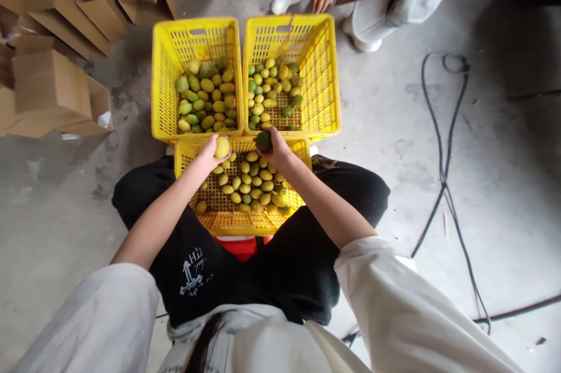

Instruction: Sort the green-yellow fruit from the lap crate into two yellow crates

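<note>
Your left hand is curled around a yellow fruit, your right hand around a dark green fruit (long axes unclear). Both lie by the near basket's far side, the left hand nearer the far-left basket, the right nearer the far-right basket.

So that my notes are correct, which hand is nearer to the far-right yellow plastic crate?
Right. The right hand is by the near rim of the far-right yellow plastic crate; the left hand is farther left, by the far-left crate's near rim.
</note>
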### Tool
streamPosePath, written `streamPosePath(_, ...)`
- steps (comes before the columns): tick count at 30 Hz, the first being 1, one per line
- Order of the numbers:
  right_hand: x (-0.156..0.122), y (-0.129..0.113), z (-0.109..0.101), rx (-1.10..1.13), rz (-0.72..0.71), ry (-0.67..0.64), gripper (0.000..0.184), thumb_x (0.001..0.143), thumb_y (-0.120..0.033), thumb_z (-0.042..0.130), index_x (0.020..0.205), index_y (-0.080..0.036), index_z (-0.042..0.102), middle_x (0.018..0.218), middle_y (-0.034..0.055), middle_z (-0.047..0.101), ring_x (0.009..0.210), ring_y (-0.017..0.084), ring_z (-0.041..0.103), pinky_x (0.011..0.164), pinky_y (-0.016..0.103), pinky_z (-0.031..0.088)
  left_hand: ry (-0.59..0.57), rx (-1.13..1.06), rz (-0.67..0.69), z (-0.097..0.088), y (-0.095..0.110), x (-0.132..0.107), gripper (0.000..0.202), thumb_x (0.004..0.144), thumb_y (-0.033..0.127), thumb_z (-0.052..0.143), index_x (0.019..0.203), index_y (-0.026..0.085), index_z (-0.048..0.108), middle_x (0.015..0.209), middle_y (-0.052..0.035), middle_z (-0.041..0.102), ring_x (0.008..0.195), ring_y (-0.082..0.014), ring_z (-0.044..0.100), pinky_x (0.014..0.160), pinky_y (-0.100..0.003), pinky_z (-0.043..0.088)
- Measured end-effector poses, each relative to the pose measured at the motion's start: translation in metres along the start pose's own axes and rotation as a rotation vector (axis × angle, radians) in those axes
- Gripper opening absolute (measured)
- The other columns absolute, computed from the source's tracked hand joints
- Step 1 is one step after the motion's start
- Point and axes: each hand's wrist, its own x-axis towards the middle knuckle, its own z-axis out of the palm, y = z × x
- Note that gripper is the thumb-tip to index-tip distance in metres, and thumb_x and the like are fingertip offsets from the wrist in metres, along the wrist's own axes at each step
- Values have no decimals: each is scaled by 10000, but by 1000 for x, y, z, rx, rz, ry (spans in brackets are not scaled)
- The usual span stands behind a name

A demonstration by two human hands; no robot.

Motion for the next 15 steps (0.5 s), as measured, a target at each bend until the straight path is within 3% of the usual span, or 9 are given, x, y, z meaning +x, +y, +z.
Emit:
streamPosePath(2, 0, -2, 0, 2, 10, 12, 183, 1007, -334, 515, 856, -234, 537, 639, -34, 540, 586, 119, 578, 473, 169, 463, -21, -43, -28, 0, 0, 2, 270, 1040, 329, 512, 834, 207, 638, 722, -47, 629, 633, -156, 615, 570, -243, 538)
streamPosePath(6, -5, -3, 2, 109, 20, 43, 172, 1011, -252, 450, 872, -232, 549, 674, -28, 567, 653, 135, 604, 569, 221, 562, -31, -83, -18, 1, 1, 1, 256, 1008, 372, 609, 816, 203, 616, 708, -35, 639, 604, -143, 629, 571, -235, 541)
streamPosePath(10, -9, -3, 3, 134, 4, 37, 137, 957, -206, 588, 833, -232, 535, 739, -34, 599, 690, 116, 593, 622, 213, 597, -76, -17, 40, 1, 3, -6, 223, 922, 268, 746, 786, 179, 593, 698, -25, 653, 601, -114, 640, 580, -195, 526)
streamPosePath(15, -1, 9, 0, 31, -83, -29, 209, 846, -189, 711, 816, -239, 511, 732, -54, 573, 717, 119, 587, 611, 217, 607, -60, 19, 89, -1, 2, -8, 188, 870, 120, 738, 772, 181, 589, 700, -3, 639, 627, -111, 642, 617, -207, 561)
